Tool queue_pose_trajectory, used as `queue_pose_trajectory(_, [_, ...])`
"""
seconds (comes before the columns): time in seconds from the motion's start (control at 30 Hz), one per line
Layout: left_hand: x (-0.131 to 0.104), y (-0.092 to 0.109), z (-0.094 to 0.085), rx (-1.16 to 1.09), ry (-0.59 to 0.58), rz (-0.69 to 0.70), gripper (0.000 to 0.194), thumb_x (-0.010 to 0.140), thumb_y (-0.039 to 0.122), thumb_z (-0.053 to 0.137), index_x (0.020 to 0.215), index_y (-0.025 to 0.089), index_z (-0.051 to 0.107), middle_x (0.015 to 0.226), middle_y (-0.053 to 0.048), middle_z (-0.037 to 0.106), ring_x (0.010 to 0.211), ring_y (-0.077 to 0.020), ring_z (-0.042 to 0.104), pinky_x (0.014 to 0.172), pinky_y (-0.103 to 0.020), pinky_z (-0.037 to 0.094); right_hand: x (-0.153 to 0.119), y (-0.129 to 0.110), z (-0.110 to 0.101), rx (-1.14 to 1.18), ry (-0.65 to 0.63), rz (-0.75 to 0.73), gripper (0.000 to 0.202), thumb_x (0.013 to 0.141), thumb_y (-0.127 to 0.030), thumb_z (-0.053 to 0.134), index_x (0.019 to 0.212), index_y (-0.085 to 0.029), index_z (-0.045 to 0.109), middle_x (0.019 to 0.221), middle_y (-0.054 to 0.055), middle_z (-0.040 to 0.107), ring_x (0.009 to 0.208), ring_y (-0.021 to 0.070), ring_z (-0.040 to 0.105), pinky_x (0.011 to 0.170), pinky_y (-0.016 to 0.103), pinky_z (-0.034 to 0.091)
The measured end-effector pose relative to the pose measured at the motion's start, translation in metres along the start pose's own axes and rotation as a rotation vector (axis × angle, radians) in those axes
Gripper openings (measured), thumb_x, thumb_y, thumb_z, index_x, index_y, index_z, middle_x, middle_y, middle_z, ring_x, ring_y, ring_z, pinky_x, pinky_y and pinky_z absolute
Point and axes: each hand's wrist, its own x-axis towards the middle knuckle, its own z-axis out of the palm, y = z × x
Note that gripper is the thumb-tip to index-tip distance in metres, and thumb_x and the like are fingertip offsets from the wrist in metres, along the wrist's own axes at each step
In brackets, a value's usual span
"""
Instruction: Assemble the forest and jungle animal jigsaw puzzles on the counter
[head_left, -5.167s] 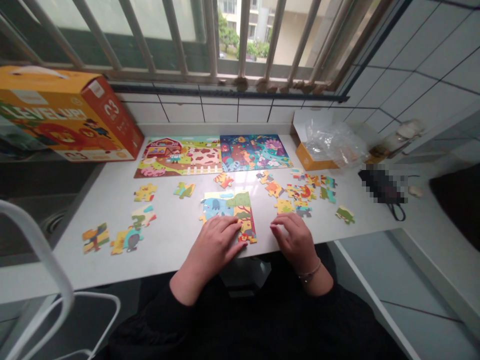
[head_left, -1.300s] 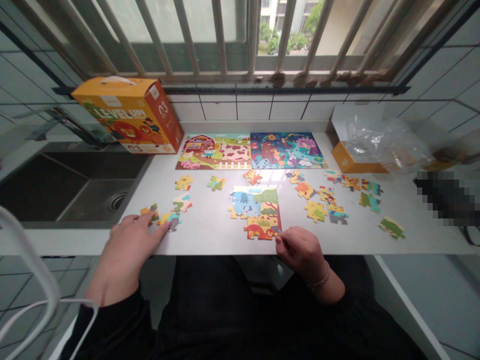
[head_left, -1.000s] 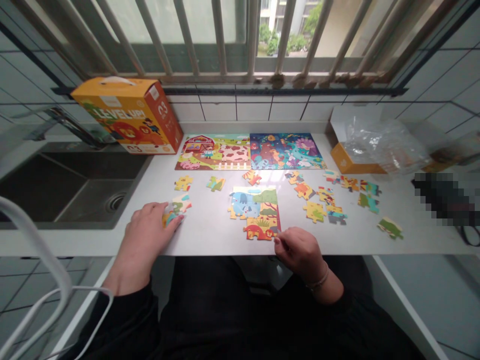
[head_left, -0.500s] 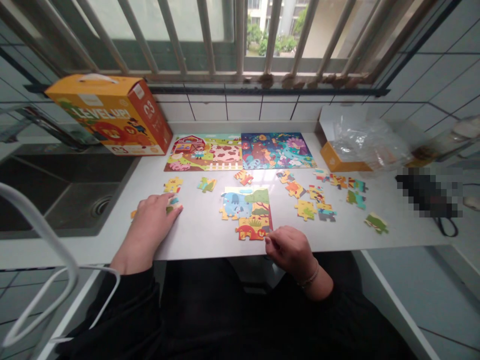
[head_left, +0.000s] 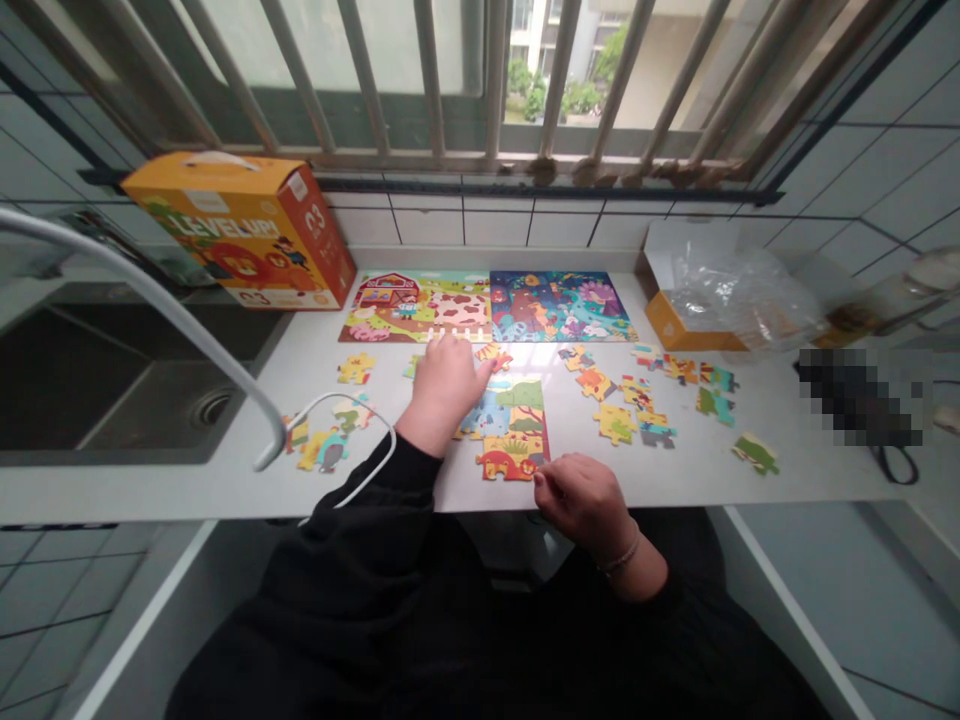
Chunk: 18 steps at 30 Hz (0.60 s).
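Now left hand (head_left: 448, 382) over upper left of part-built animal puzzle (head_left: 517, 428), thumb beside orange-striped piece (head_left: 494, 356); grip, cannot tell. Right hand (head_left: 586, 498) curled at puzzle's lower right corner, grip unclear. Puzzle flat on bench (head_left: 675, 476), loose pieces (head_left: 615, 424) both sides, farm picture (head_left: 420, 306) behind.

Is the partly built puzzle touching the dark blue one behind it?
Apart: the head view shows white counter between the partly built puzzle and the dark blue puzzle.

Two hands (head_left: 448, 385), one part-built lion puzzle (head_left: 517, 428), two rectangular puzzle boards (head_left: 457, 305), two cardboard boxes (head_left: 247, 240), one sink (head_left: 142, 385)
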Motion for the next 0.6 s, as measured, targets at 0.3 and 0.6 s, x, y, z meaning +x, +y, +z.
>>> queue_pose_trajectory(0.3, [0.035, 0.017, 0.036, -0.148, -0.066, -0.106, 0.056, 0.084, 0.047, 0.095, 0.117, 0.010, 0.071, 0.134, -0.026, 0.067, 0.131, -0.0412, 0.060, 0.110, -0.049, 0.048, -0.001, 0.004, 0.001, -0.009, 0.007, 0.010, 0.025, 0.105, -0.018, 0.060, 0.081, -0.025, 0.060, 0.067, 0.000, 0.062, 0.063, 0.0173, 0.055, 0.064, 0.035, 0.041])
queue_pose_trajectory(0.6, [0.012, -0.005, 0.023, -0.779, 0.083, -0.114, 0.029, 0.088, 0.031, 0.082, 0.085, 0.022, 0.055, 0.074, 0.004, 0.057, 0.070, -0.0150, 0.056, 0.072, -0.030, 0.046, 0.001, 0.003, 0.000, 0.011, 0.003, 0.019, 0.025, 0.106, -0.018, 0.060, 0.081, -0.025, 0.061, 0.067, 0.000, 0.062, 0.062, 0.0173, 0.056, 0.065, 0.035, 0.041])
